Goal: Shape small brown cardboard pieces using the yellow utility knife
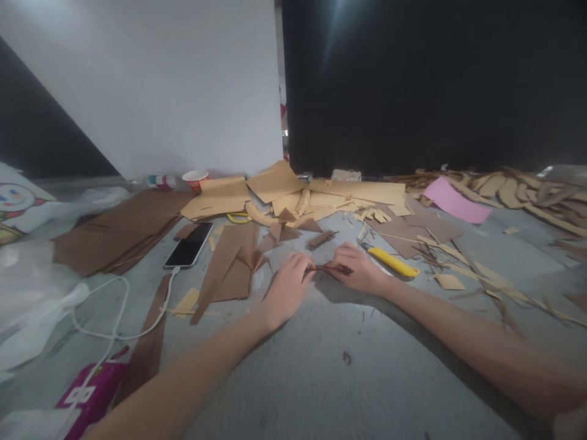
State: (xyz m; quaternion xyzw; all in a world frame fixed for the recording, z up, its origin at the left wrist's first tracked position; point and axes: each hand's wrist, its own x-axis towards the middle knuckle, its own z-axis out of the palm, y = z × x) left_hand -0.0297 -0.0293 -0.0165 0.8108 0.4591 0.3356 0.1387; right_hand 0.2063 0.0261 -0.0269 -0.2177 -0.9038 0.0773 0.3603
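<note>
Between my two hands runs a thin brown strip (pixel 320 267), which looks like paper or thin card. My left hand (pixel 290 282) pinches its left end, and my right hand (pixel 355 269) grips the other end with curled fingers. Just beyond the hands lies a small folded brown piece (pixel 322 239). A yellow utility knife (pixel 393 261) rests beside my right hand. To the left of my left hand are brown sheets (pixel 233 287) with folded, pointed pieces on them.
Tan sheets (pixel 220 197) and scraps line the back, near a red paper cup (pixel 195 179). At left, a phone (pixel 189 245) is cabled to a magenta power bank (pixel 94 391). A pink sheet (pixel 456 200) and curled tan strips (pixel 513 190) lie at right. Thin offcuts (pixel 486 278) litter the right side.
</note>
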